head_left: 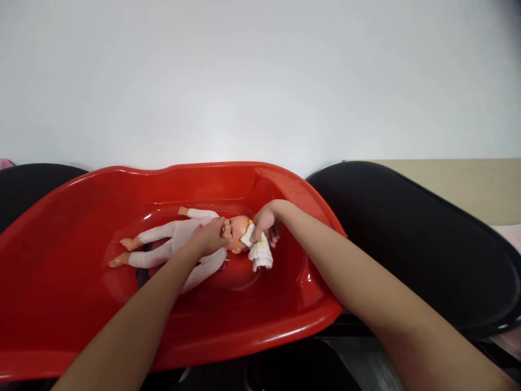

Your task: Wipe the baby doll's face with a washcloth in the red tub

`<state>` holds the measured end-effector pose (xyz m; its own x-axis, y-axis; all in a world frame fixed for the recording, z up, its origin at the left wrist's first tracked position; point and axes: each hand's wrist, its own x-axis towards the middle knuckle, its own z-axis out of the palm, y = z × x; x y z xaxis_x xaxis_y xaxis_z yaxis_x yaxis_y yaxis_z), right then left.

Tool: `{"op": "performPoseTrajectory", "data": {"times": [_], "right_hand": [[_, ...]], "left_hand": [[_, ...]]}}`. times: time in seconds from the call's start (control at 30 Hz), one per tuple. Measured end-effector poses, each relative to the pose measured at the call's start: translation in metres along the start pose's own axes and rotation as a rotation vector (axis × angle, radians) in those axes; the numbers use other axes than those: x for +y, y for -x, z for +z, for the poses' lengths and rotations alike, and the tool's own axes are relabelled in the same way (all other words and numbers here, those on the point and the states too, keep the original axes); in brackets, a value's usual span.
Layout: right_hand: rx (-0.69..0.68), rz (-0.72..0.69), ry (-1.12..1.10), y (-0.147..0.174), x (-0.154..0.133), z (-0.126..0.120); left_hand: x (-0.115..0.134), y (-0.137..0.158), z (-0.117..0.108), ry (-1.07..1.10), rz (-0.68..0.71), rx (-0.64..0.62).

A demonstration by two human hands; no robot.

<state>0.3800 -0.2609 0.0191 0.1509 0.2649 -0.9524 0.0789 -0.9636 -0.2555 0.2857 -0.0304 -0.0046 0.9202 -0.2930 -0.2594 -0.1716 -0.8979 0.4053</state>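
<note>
A baby doll (184,233) with a white cloth body lies on its back in a red baby bathtub (122,190), its head to the right and its bare feet to the left. My left hand (211,237) is wrapped over the doll's neck and chin, with the fingers partly covering the lower face. At the top of the doll's head, my right hand (265,225) grips a white cloth (261,255) with yellow patches. The cloth touches the head, and its loose end hangs down toward the tub floor. Part of the right hand's fingers is hidden behind the cloth.
Black chairs or stools stand on both sides, one at the right (415,244) and another at the left (36,187). A white wall (260,81) rises behind the tub. Beyond the right black seat is a beige surface (459,187). Something dark lies under the doll's legs.
</note>
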Motion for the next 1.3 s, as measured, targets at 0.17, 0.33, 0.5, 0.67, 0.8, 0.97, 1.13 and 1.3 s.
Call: {"op": "performPoseTrajectory", "data": {"times": [0.17,0.33,0.5,0.67,0.8,0.97,1.13,1.3], "right_hand": [[0.091,-0.183,-0.002,0.016,-0.007,0.004],[0.407,-0.281,-0.051,0.028,-0.015,0.007],[0.492,-0.242,0.040,0.027,-0.008,0.000],[0.626,-0.279,0.070,0.026,0.001,-0.005],[0.865,-0.201,0.149,0.023,0.000,-0.007],[1.105,-0.109,0.235,0.019,-0.006,-0.009],[1.095,-0.444,0.140,0.015,-0.009,-0.005],[0.775,-0.484,0.123,0.005,-0.012,-0.003]], "left_hand": [[-0.006,-0.004,0.003,0.048,-0.001,0.011],[-0.003,-0.003,0.000,0.130,0.014,-0.013],[-0.002,-0.003,0.001,0.086,-0.014,-0.019],[-0.006,-0.004,0.005,0.077,-0.025,0.003],[-0.003,-0.002,0.003,0.097,-0.025,0.015],[0.005,0.003,-0.003,0.095,-0.047,0.013],[-0.001,0.000,0.001,0.076,-0.028,0.021],[-0.004,-0.002,0.003,0.080,-0.002,0.010]]}}
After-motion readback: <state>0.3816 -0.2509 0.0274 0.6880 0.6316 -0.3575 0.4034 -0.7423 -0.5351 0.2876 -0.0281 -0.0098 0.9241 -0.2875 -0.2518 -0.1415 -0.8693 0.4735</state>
